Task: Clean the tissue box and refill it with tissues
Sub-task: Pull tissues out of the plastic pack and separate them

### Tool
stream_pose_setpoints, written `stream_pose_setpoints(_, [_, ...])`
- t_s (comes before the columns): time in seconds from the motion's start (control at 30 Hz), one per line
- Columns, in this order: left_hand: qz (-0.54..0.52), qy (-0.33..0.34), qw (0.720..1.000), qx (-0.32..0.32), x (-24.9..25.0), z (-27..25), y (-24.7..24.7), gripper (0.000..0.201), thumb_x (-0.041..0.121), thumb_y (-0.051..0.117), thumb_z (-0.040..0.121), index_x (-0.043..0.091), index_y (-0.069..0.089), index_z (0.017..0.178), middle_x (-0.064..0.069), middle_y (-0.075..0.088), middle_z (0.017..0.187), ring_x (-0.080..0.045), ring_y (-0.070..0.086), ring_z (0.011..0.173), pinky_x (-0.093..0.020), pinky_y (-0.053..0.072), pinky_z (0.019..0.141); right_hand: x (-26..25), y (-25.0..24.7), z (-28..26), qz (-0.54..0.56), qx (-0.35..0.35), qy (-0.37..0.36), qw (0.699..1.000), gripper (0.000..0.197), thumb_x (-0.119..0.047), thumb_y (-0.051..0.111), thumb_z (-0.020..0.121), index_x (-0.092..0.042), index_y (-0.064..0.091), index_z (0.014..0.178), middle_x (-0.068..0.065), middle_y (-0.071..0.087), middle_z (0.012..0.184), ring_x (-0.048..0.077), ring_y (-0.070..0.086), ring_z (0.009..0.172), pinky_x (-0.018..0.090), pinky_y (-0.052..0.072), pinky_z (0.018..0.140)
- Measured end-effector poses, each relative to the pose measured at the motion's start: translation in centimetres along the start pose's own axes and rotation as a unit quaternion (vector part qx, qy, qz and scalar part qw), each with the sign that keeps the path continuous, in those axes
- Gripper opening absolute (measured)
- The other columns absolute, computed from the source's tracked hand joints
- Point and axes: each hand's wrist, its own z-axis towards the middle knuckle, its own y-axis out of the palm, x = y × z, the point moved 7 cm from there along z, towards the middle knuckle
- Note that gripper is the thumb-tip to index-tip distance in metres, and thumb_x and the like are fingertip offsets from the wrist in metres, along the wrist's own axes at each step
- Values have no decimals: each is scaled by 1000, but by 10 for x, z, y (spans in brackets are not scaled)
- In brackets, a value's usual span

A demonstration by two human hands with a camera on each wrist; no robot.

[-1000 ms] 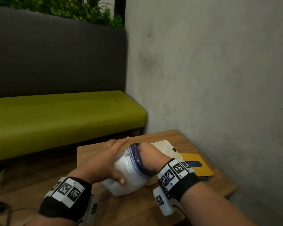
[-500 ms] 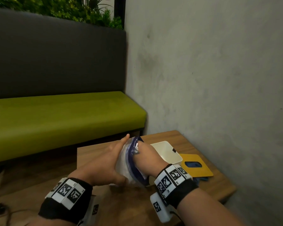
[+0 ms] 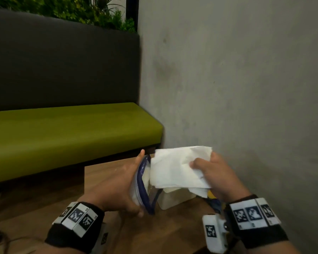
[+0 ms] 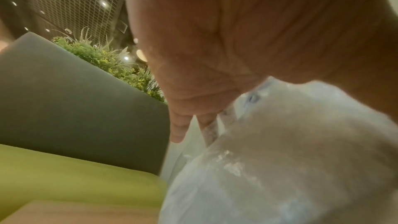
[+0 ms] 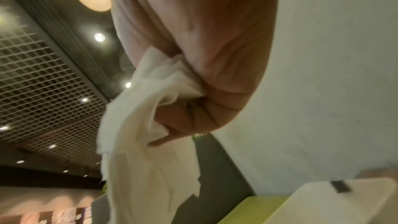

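Head view. The right hand (image 3: 216,176) holds a bundle of white tissues (image 3: 176,169) — thumb on the near face, fingers curled behind, so its grip is closed round the paper. The bundle hangs in the air above the white tissue box (image 3: 174,198), whose top is largely hidden by the tissues; whether the lowest tissue corner touches the box cannot be told. The box stands on the wooden surface (image 3: 106,173) near the grey wall (image 3: 246,88), at about 5 o'clock from the end of the green bench seat (image 3: 62,132).

The left hand (image 3: 117,187) grips a clear plastic bag (image 3: 141,187) with a dark blue rim: thumb underneath, fingers extended along the far side, the bag's mouth facing 3 o'clock toward the tissues. More white tissue shows inside the bag. The bag sits just beside the box, at its 9 o'clock.

A yellow object (image 3: 210,195) shows only as a sliver between the box and the right wrist. Both wrists carry black bands with printed black-and-white markers.

Left wrist view. The left hand (image 4: 237,40) lies against the bag (image 4: 280,168) — palm and fingers pressed on the plastic, fingertips pointing toward 6 o'clock. Behind stand the dark backrest (image 4: 75,108) and green plants (image 4: 107,60).

Right wrist view. The fingers of the right hand (image 5: 204,57) are folded tight on the tissues (image 5: 146,142), which trail down toward 6 o'clock. The box (image 5: 344,207) appears at 4 o'clock.
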Motion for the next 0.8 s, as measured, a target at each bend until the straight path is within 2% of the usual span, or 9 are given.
stream_pose_setpoints(0.17, [3,-15,998,-64,0,6,20,158,79,88,40,61,-23,150,7,7,171,-27,7,157,-59,16,126,-6,-36,-7,181,84,-29,979,28,-2,59,88,-25,75,91,8,77,97,35,72,94,64,56,77])
stream_pose_setpoints(0.27, [-90,18,995,31,19,12,11,129,102,52,53,49,5,161,15,21,162,-13,25,149,-39,31,120,-3,-21,-4,222,79,-23,972,25,1,58,88,-17,73,99,13,76,102,35,71,97,60,57,79])
stream_pose_setpoints(0.33, [-203,24,973,107,31,14,-2,111,106,31,60,45,27,153,17,46,149,-5,49,133,-27,44,106,-7,-2,-7,236,59,-36,969,25,0,61,86,-11,71,106,13,75,104,35,70,102,57,58,81])
stream_pose_setpoints(0.4, [-316,19,938,143,36,14,-13,111,108,24,57,38,43,142,12,71,118,-7,67,103,-32,53,90,-12,18,-11,244,31,-58,968,29,-4,65,79,-11,69,108,17,73,107,37,68,105,59,56,84])
stream_pose_setpoints(0.47, [-403,15,907,122,42,13,-19,107,105,29,60,35,51,138,-3,75,109,-26,71,94,-51,56,85,-15,36,-18,240,6,-87,967,34,-9,68,74,-9,65,108,21,70,109,42,64,108,67,51,87])
stream_pose_setpoints(0.53, [-482,51,871,82,54,9,-23,102,98,39,69,32,50,146,-23,64,132,-49,63,117,-73,47,98,-18,51,-26,233,-28,-106,966,38,-14,69,72,-9,62,109,23,66,111,44,61,110,70,48,88])
stream_pose_setpoints(0.63, [-583,85,803,87,65,5,-34,93,67,77,78,14,48,149,-34,54,142,-63,46,131,-79,32,107,-16,65,-35,251,-62,-90,962,42,-9,67,75,-10,59,117,18,69,113,37,64,109,58,54,90])
stream_pose_setpoints(0.7, [-607,72,775,161,65,9,-45,77,31,85,79,13,49,146,-27,63,135,-53,57,127,-68,46,103,-4,66,-34,288,-45,-57,955,49,-6,65,79,-11,56,127,13,71,116,31,68,108,50,56,91])
stream_pose_setpoints(0.8, [-590,36,766,253,60,9,-52,77,11,88,74,24,50,139,-8,71,128,-32,69,117,-56,59,94,16,66,-30,382,-34,20,923,48,4,58,86,-10,55,131,15,70,119,34,68,110,53,55,91])
